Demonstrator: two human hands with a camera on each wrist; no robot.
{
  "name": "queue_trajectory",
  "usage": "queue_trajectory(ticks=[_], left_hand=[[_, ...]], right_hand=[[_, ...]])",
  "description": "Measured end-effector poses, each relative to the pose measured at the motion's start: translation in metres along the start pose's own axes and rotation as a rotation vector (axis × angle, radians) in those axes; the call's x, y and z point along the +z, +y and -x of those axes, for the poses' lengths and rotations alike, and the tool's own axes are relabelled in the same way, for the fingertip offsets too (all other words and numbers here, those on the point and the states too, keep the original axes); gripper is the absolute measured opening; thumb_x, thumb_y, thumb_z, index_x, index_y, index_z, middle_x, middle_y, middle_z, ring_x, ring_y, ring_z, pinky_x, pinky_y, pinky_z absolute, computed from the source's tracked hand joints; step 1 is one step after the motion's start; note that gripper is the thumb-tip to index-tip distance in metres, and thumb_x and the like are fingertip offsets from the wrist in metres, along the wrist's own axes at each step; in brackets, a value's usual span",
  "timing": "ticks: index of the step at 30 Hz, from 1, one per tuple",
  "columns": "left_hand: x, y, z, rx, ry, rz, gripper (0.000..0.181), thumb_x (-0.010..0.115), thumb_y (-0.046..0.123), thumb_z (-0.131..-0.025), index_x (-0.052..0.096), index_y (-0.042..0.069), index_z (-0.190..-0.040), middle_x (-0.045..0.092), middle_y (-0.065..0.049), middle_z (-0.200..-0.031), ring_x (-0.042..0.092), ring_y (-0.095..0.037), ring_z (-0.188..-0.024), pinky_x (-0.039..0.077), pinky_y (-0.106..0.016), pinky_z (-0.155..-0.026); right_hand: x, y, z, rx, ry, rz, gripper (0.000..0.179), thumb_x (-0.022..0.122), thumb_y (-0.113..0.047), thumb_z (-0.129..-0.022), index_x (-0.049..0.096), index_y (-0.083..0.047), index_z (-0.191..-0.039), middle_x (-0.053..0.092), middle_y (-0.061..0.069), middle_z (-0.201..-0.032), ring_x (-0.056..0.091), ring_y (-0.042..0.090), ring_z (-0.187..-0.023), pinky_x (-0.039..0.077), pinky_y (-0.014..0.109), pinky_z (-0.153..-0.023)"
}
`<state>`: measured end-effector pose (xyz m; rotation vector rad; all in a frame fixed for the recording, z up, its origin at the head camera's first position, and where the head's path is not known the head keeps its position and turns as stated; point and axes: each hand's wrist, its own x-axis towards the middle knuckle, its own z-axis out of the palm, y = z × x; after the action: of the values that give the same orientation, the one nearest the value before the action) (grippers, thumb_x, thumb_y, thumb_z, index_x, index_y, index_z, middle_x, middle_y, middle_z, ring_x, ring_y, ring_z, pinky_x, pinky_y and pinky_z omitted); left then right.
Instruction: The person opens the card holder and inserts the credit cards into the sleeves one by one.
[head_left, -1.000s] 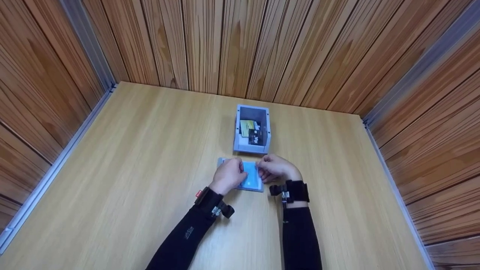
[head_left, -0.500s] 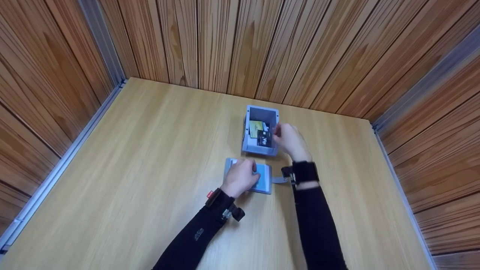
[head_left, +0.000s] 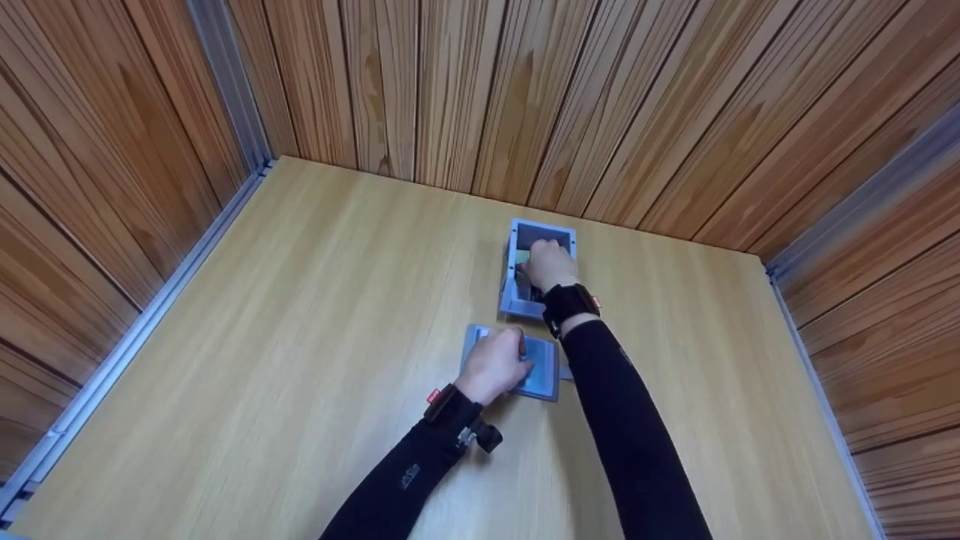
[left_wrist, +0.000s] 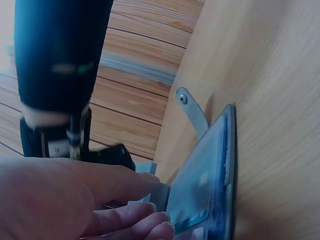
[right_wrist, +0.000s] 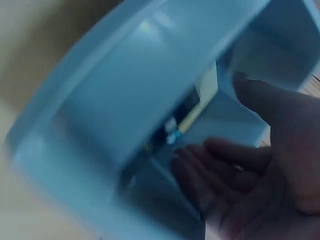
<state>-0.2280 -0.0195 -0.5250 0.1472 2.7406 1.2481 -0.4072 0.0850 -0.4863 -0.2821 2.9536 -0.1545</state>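
Note:
A small grey-blue card holder [head_left: 546, 367] with clear sleeves lies open on the table; its snap strap [left_wrist: 192, 111] sticks out to one side. My left hand [head_left: 493, 366] is on it with curled fingers, holding it at the sleeves, and covers much of it. A blue card [left_wrist: 192, 192] shows through a clear sleeve beside the fingertips. My right hand [head_left: 551, 262] reaches into the grey box [head_left: 517, 304] behind the holder. Its thumb and fingers stand apart in the right wrist view, with no card seen between them. Cards [right_wrist: 192, 107] lie inside, partly hidden and blurred.
The box stands towards the back of the wooden table [head_left: 337, 315], just behind the card holder. Wood-panelled walls [head_left: 450, 90] enclose the table at the back and on both sides, with metal rails [head_left: 150, 315] along the edges.
My right hand has left the card holder's right edge, moved forward and gone into the box. The left hand has stayed on the holder. The head view has shifted slightly.

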Motion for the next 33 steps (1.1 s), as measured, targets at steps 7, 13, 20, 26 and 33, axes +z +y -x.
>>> queue_trajectory(ticks=[7, 13, 20, 26, 33], left_hand=[[0.006, -0.011, -0.012, 0.008, 0.01, 0.012, 0.013, 0.079, 0.018, -0.098, 0.07, 0.009, -0.095, 0.067, -0.001, -0.083, 0.06, -0.014, -0.068, 0.05, -0.031, -0.059], [0.023, -0.031, -0.03, 0.034, 0.042, 0.004, 0.023, 0.08, 0.025, -0.096, 0.066, 0.015, -0.081, 0.058, 0.005, -0.072, 0.054, -0.012, -0.06, 0.043, -0.03, -0.053], [0.037, -0.044, -0.031, 0.049, 0.107, -0.065, 0.02, 0.081, 0.03, -0.095, 0.071, 0.013, -0.09, 0.072, 0.001, -0.09, 0.064, -0.014, -0.074, 0.052, -0.03, -0.064], [0.034, -0.029, -0.02, 0.004, 0.065, -0.085, 0.023, 0.083, 0.03, -0.094, 0.072, 0.011, -0.1, 0.074, -0.001, -0.09, 0.067, -0.016, -0.077, 0.055, -0.033, -0.067], [0.039, -0.007, -0.007, 0.006, 0.122, -0.21, 0.056, 0.094, 0.044, -0.083, 0.074, 0.004, -0.117, 0.079, -0.012, -0.103, 0.076, -0.027, -0.087, 0.064, -0.041, -0.074]], right_hand=[[-0.001, -0.01, -0.008, 0.123, -0.036, -0.017, 0.035, 0.051, -0.006, -0.107, 0.067, 0.007, -0.136, 0.062, 0.035, -0.145, 0.061, 0.05, -0.135, 0.055, 0.059, -0.113], [-0.007, -0.02, -0.009, 0.153, 0.017, 0.075, 0.046, 0.058, -0.015, -0.104, 0.061, 0.007, -0.145, 0.061, 0.033, -0.149, 0.058, 0.046, -0.141, 0.049, 0.054, -0.121], [-0.004, -0.025, -0.012, 0.215, 0.137, -0.051, 0.035, 0.063, -0.007, -0.1, 0.07, 0.0, -0.133, 0.073, 0.024, -0.136, 0.072, 0.04, -0.126, 0.061, 0.052, -0.106], [-0.009, -0.015, -0.006, 0.217, 0.244, -0.211, 0.025, 0.06, -0.017, -0.105, 0.071, 0.0, -0.119, 0.076, 0.023, -0.128, 0.073, 0.041, -0.12, 0.06, 0.057, -0.103], [-0.021, -0.004, 0.004, 0.222, 0.338, -0.367, 0.032, 0.054, -0.028, -0.113, 0.072, -0.004, -0.101, 0.079, 0.017, -0.11, 0.073, 0.032, -0.097, 0.06, 0.054, -0.088]])
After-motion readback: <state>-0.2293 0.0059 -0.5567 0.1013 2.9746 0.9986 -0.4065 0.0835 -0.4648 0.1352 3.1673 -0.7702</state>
